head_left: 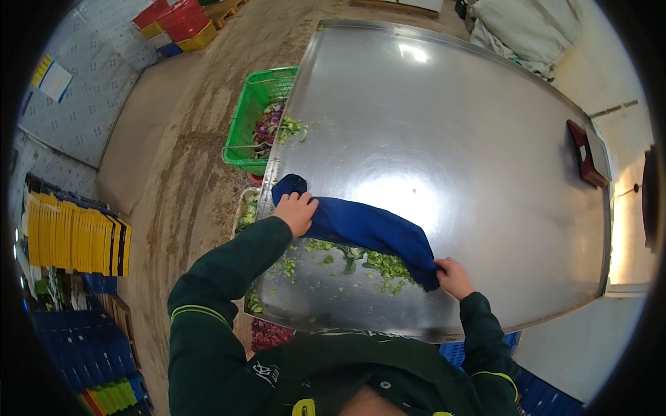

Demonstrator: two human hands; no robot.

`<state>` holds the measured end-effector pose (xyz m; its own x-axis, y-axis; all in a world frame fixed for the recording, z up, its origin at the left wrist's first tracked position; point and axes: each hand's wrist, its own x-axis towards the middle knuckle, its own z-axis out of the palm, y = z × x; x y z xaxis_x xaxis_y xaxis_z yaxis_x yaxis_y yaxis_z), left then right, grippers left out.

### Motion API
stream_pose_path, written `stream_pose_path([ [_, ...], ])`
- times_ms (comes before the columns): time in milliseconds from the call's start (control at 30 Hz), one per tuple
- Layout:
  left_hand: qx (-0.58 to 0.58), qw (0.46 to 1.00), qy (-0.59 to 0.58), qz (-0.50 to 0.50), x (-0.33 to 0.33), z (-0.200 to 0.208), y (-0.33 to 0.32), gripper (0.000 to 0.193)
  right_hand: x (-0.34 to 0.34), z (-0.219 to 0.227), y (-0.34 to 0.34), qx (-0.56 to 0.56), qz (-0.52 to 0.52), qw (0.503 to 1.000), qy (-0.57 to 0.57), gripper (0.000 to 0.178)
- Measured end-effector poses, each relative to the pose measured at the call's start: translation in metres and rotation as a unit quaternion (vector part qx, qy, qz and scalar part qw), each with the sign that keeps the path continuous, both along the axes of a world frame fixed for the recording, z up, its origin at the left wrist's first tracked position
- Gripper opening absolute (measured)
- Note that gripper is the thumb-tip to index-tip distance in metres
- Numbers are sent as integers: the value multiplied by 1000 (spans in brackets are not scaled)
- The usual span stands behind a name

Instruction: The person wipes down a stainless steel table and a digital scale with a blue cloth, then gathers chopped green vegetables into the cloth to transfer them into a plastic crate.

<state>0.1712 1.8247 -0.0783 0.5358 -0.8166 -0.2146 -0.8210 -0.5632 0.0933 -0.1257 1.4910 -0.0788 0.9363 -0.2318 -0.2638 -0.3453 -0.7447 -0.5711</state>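
Observation:
A long dark-blue cloth (368,223) lies stretched across the near part of a shiny metal table (444,132). Near the table's left edge, my left hand (297,212) is closed over the cloth's left end, with a bunched bit sticking out beyond the fingers. At the other end, my right hand (454,277) pinches the cloth's right corner. Chopped green vegetable scraps (387,267) lie along the cloth's near side, between it and me. More green bits (291,128) sit at the left rim of the table.
Beside the table's left edge stands a green crate (243,114) with purple and green scraps. A red-framed device (588,154) rests at the right edge. Stacked yellow crates (76,234) and blue crates (83,347) stand at left. Red and yellow crates (184,24) are farther back.

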Motion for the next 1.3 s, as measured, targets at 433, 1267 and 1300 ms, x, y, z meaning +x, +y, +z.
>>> stream_pose_path([
  [433, -130, 979, 105, -114, 138, 100, -122, 20, 90, 63, -90, 148, -62, 987, 13, 26],
  [1267, 33, 973, -225, -48, 300, -42, -91, 45, 386, -67, -110, -276, 79, 944, -162, 33],
  [1300, 39, 974, -220, -44, 288, -39, -88, 44, 382, -65, -109, -279, 85, 941, -171, 33],
])
